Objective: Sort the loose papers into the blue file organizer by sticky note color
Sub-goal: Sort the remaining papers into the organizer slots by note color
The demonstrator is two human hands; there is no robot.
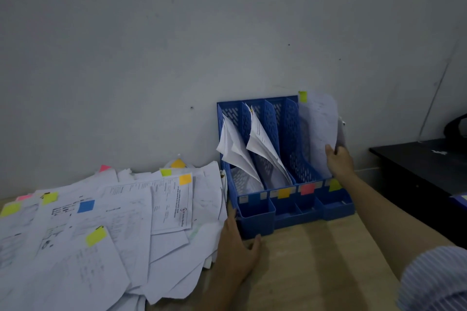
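The blue file organizer [290, 149] stands against the wall with several upright slots. Its front edge carries an orange [284, 192], a pink [307, 188] and a green label note [334, 185]. My right hand [338, 160] grips a sheet of paper [319, 131] with a green sticky note [302, 96] at its top, standing in the rightmost slot. My left hand [236, 250] rests flat on the table beside the organizer's front left corner. A spread pile of loose papers [106, 230] with green, blue, orange and pink notes lies to the left. Two left slots hold curled sheets [262, 146].
The wooden table [316, 260] runs under everything. A black desk [424, 171] stands to the right of it. The grey wall [202, 45] is directly behind the organizer.
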